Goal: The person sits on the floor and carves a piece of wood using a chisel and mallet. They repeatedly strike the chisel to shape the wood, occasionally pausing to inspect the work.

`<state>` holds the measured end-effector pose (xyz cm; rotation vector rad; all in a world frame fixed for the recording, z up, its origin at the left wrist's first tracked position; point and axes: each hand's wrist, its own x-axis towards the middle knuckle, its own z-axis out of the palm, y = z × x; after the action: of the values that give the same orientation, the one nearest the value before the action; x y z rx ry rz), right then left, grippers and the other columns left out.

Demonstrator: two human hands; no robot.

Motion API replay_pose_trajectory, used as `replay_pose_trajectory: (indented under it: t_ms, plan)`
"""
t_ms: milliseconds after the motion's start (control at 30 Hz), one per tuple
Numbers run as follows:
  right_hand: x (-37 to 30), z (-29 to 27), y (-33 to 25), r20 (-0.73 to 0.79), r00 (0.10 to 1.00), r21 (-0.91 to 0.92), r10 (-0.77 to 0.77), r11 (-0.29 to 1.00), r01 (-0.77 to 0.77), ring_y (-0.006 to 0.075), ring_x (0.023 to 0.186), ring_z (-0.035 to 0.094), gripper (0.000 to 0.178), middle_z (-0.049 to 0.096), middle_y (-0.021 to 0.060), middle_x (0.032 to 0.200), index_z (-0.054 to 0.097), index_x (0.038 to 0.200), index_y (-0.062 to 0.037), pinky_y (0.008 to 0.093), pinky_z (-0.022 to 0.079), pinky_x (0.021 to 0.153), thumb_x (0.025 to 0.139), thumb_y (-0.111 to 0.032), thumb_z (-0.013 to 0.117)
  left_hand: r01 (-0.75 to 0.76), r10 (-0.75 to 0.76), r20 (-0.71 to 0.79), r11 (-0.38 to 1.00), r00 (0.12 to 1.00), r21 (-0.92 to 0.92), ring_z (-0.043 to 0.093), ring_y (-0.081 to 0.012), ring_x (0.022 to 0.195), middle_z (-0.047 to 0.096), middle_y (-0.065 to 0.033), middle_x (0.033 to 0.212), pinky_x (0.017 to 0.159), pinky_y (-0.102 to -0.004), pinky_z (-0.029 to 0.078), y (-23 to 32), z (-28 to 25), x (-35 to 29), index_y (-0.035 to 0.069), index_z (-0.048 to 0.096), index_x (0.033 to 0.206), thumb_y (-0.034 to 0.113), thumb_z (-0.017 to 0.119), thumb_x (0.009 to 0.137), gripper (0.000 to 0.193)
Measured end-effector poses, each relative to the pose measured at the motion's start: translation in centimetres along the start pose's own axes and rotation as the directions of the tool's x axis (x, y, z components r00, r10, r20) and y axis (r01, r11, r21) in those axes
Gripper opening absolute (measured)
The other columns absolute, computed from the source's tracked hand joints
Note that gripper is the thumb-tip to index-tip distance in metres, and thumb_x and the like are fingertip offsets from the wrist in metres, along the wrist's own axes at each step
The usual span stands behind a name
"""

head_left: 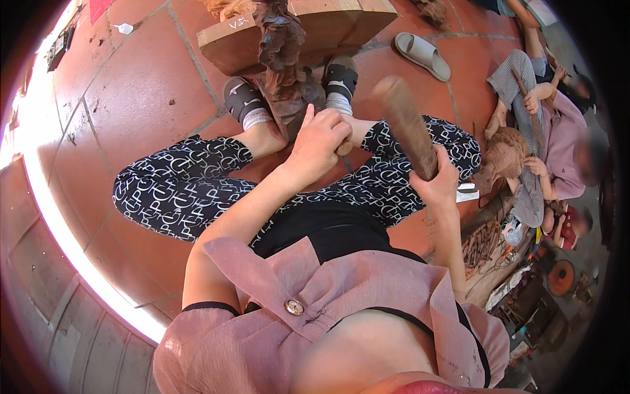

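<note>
Mallet [403, 121] of brown wood tilts upward in the right hand [438, 184], its fingers closed round the lower end; the left hand [318, 141] wraps its fingers about a tool handle [344, 149], rounded end showing. Dark carved wood [282, 49] stands between the slippered feet [340, 80], near a paler block [344, 29] on the tiled floor [147, 125].

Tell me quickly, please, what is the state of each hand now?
Left hand: closed around a tan handle; the rest of the tool is hidden.
Right hand: closed, holding a wooden mallet.
</note>
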<state>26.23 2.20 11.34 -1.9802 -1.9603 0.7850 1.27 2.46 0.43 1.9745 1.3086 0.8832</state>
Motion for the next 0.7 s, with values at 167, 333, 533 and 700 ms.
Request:
replay_pose_trajectory:
  t_ms: [167, 333, 533, 700]
  plan:
    - [2.1, -1.0, 0.2, -0.010, 0.897, -0.252, -0.442, 0.869, 0.426, 0.0312, 0.074, 0.063, 0.033, 0.062, 0.0104, 0.079, 0.059, 0.091, -0.0060, 0.0372, 0.049, 0.065, 0.062, -0.001, 0.074, 0.003, -0.005, -0.145, 1.000, 0.989, -0.014, 0.056, -0.0315, 0.106, 0.056, -0.0083, 0.097, 0.103, -0.0619, 0.038, -0.2, 0.2, 0.5, 0.010, 0.057, 0.089, 0.007, 0.069, 0.069, 0.024]
    - [4.4, -1.3, -0.1, -0.011, 0.754, -0.144, -0.657, 0.747, 0.649, 0.0291, 0.064, 0.058, 0.030, 0.058, 0.0093, 0.072, 0.058, 0.082, -0.0057, 0.0357, 0.046, 0.057, 0.057, 0.002, 0.073, -0.001, -0.001, -0.181, 1.000, 0.983, -0.011, 0.058, -0.0328, 0.092, 0.056, -0.0088, 0.091, 0.087, -0.0495, 0.047, -0.6, 0.2, 1.2, 0.009, 0.053, 0.085, 0.001, 0.066, 0.069, 0.022]
    - [7.0, -1.3, 1.3, 0.065, 0.694, -0.102, -0.717, 0.687, 0.719, 0.0309, 0.068, 0.061, 0.031, 0.058, 0.0103, 0.074, 0.057, 0.083, -0.0057, 0.0374, 0.048, 0.060, 0.057, 0.001, 0.073, 0.033, -0.052, -0.232, 0.996, 0.971, -0.085, 0.058, -0.0339, 0.081, 0.055, -0.0095, 0.082, 0.079, -0.0424, 0.048, 0.1, -0.9, 2.1, 0.009, 0.053, 0.082, 0.002, 0.065, 0.072, 0.017]
    - [7.5, -0.6, 0.9, 0.233, 0.788, -0.203, -0.569, 0.765, 0.612, 0.0335, 0.075, 0.062, 0.028, 0.060, 0.0129, 0.078, 0.058, 0.085, -0.0063, 0.0413, 0.049, 0.065, 0.061, -0.001, 0.072, -0.017, -0.007, -0.242, 0.995, 0.970, -0.097, 0.059, -0.0328, 0.081, 0.054, -0.0094, 0.081, 0.080, -0.0405, 0.048, -0.3, -1.3, 1.7, 0.008, 0.052, 0.081, 0.004, 0.065, 0.073, 0.016]
